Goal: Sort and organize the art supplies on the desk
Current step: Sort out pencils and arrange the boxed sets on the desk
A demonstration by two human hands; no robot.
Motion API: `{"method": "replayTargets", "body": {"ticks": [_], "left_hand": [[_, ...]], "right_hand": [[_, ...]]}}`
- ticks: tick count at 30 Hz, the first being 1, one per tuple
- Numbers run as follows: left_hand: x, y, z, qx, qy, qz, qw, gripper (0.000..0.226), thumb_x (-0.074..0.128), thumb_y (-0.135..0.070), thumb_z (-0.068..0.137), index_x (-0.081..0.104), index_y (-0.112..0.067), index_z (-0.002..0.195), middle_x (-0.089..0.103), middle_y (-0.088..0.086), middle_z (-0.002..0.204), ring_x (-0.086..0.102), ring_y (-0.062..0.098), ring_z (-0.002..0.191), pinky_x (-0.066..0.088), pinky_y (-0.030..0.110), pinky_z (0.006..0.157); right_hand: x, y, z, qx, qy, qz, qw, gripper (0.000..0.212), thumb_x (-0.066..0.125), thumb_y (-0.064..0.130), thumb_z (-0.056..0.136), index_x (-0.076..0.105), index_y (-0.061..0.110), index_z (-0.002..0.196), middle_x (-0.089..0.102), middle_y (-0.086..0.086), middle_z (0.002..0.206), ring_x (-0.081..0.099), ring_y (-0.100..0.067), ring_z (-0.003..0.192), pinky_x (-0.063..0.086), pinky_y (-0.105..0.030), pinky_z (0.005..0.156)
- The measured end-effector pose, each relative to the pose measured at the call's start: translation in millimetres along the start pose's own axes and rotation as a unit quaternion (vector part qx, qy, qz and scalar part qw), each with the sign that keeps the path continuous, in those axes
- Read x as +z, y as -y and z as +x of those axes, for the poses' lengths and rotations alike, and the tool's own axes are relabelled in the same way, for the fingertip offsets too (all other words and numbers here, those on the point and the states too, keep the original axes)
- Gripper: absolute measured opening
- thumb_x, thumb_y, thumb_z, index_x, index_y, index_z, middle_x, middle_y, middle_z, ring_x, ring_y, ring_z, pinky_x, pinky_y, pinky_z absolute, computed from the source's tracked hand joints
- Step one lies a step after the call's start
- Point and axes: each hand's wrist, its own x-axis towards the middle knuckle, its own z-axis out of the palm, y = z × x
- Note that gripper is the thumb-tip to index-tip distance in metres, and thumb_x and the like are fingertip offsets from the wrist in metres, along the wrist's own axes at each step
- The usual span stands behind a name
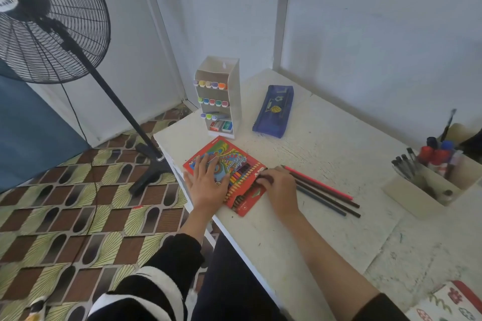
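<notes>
Fig., centre frame: my L hand (206, 185) flat, pins pencil box (227, 156); my R hand (280, 190) at box mouth, grip can't tell. Tip: slide loose pencils (326, 195) in straight, singly.

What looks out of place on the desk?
A few loose coloured pencils lie on the bare desk, right of the red coloured-pencil box, while the others sit in rows inside it. The box itself lies askew near the desk's edge, under the flat left hand. The right hand covers the loose pencils' ends.
</notes>
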Motion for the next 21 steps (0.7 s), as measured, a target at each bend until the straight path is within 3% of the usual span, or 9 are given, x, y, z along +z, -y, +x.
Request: {"method": "replayTargets", "body": {"ticks": [5, 8, 11, 14, 17, 21], "left_hand": [[1, 0, 0, 0.001, -0.006, -0.005, 1.000, 0.056, 0.046, -0.051, 0.093, 0.034, -0.031, 0.144, 0.018, -0.007, 0.157, 0.002, 0.013, 0.147, -0.015, 0.041, 0.113], [0, 0, 0, 0.001, -0.009, -0.007, 1.000, 0.055, 0.047, -0.051, 0.093, 0.035, -0.031, 0.143, 0.019, -0.007, 0.157, 0.003, 0.013, 0.147, -0.014, 0.042, 0.114], [0, -1, 0, 0.003, -0.005, -0.007, 1.000, 0.055, 0.047, -0.051, 0.093, 0.034, -0.032, 0.144, 0.019, -0.007, 0.157, 0.001, 0.012, 0.147, -0.015, 0.041, 0.114], [0, 0, 0, 0.002, -0.003, -0.008, 1.000, 0.056, 0.046, -0.052, 0.093, 0.032, -0.033, 0.144, 0.017, -0.008, 0.157, 0.000, 0.012, 0.147, -0.016, 0.041, 0.113], [-1, -1, 0, 0.000, 0.002, -0.002, 1.000, 0.057, 0.046, -0.052, 0.093, 0.032, -0.033, 0.145, 0.016, -0.007, 0.157, 0.000, 0.013, 0.147, -0.016, 0.041, 0.113], [-1, -1, 0, -0.001, 0.003, 0.000, 1.000, 0.057, 0.045, -0.053, 0.093, 0.032, -0.033, 0.145, 0.016, -0.007, 0.158, 0.000, 0.013, 0.147, -0.015, 0.042, 0.114]], "right_hand": [[0, -8, -9, -0.022, -0.021, -0.002, 1.000, 0.015, 0.064, -0.004, 0.082, 0.069, 0.000, 0.095, 0.064, -0.010, 0.095, 0.052, -0.009, 0.083, 0.034, 0.002, 0.074], [-3, -14, -13, -0.056, -0.014, -0.001, 0.998, 0.022, 0.059, -0.011, 0.082, 0.067, 0.000, 0.101, 0.065, -0.011, 0.099, 0.056, -0.010, 0.086, 0.035, 0.003, 0.079], [-10, -14, -11, -0.093, 0.023, 0.000, 0.995, 0.026, 0.055, -0.011, 0.083, 0.065, 0.001, 0.105, 0.063, -0.011, 0.103, 0.059, -0.015, 0.092, 0.039, -0.006, 0.083], [-27, -19, -5, -0.105, -0.014, -0.020, 0.994, 0.020, 0.054, -0.004, 0.086, 0.067, -0.001, 0.100, 0.062, -0.010, 0.098, 0.053, -0.013, 0.090, 0.040, -0.013, 0.084], [-52, -33, 6, -0.034, -0.060, -0.125, 0.990, 0.021, 0.059, 0.000, 0.087, 0.069, 0.002, 0.106, 0.063, -0.011, 0.101, 0.052, -0.021, 0.095, 0.042, -0.027, 0.080], [-76, -48, 11, 0.069, 0.021, -0.291, 0.954, 0.028, 0.059, 0.030, 0.091, 0.065, 0.021, 0.117, 0.057, -0.001, 0.114, 0.046, -0.022, 0.105, 0.037, -0.033, 0.078]]}}
